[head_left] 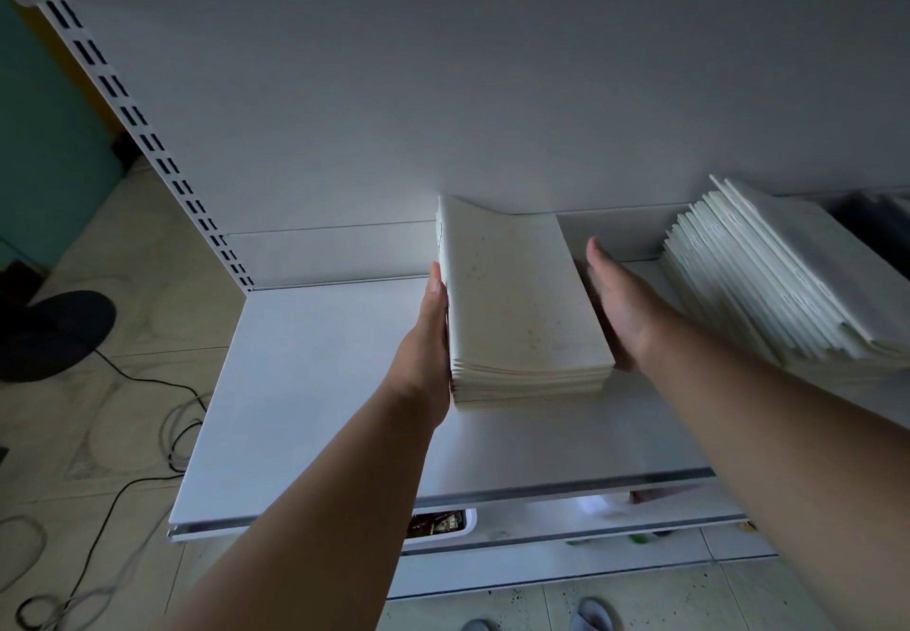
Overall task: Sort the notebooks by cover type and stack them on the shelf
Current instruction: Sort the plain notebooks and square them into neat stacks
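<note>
Two bare arms reach forward.
The left hand (427,335) and the right hand (621,305) have straight fingers, palms facing each other.

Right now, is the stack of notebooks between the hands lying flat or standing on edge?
Lying flat. The stack of notebooks rests on the shelf, covers facing up, page edges layered at its near end.

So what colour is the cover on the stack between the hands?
Plain off-white, faintly speckled, on the stack; head view.
</note>
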